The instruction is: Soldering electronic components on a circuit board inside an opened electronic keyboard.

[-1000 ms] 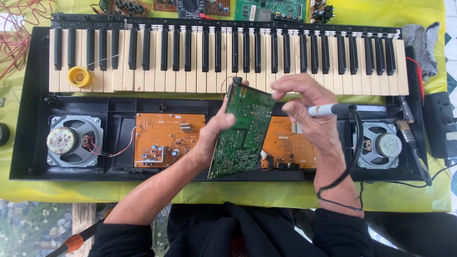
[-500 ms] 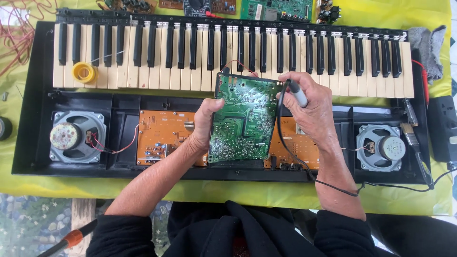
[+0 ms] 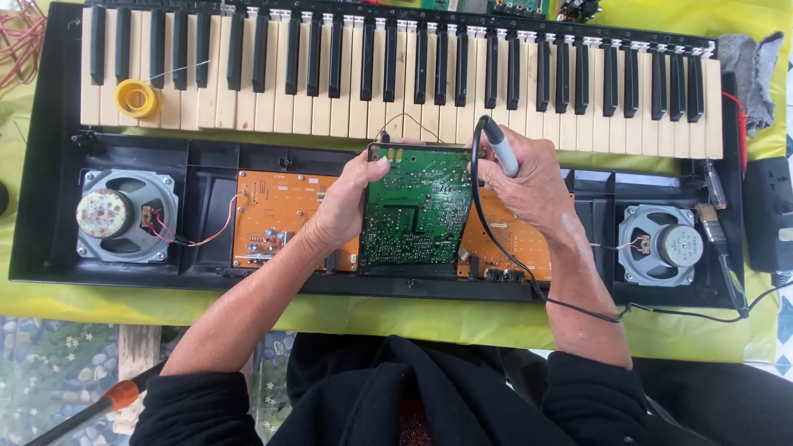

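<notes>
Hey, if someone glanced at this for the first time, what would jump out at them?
The green circuit board at centre, gripped by the left hand and the right hand, which also holds a corded grey tool. Behind it, the opened keyboard spans the yellow-green cloth, with orange boards and a speaker at each end.

Left hand (image 3: pixel 343 206) gripping green circuit board (image 3: pixel 417 211) by left edge | right hand (image 3: pixel 529 177) on right edge, holding grey soldering iron (image 3: pixel 500 147) | board over opened keyboard (image 3: pixel 396 74) | orange boards (image 3: pixel 273 219) beneath | speakers (image 3: pixel 125 216) at both ends
</notes>
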